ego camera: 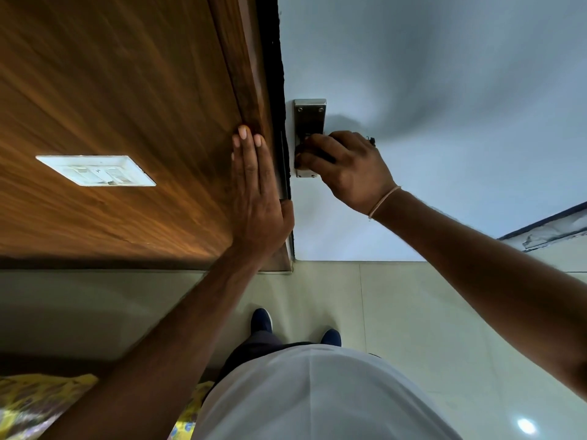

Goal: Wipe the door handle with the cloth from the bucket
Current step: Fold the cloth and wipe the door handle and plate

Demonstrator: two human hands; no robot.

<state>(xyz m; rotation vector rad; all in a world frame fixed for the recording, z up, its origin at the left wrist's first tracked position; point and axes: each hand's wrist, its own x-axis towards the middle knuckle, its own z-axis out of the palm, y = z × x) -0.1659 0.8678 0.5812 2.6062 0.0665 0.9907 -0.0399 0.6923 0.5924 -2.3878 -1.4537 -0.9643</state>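
Right hand (344, 171) curls its fingers around the door handle (309, 134) on the white door (444, 90), cloth not discernible; left hand (257, 192) lies flat, fingers straight, against the wooden frame (247, 74).

Bare white door (444, 90) right of handle plate (309, 115); wooden frame (247, 74) hard left

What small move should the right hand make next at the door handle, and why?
Probably rub along the door handle with short strokes. The right hand is already curled around it over the metal plate, with something dark, perhaps the cloth, under its fingers, while the left hand presses flat on the wooden panel.
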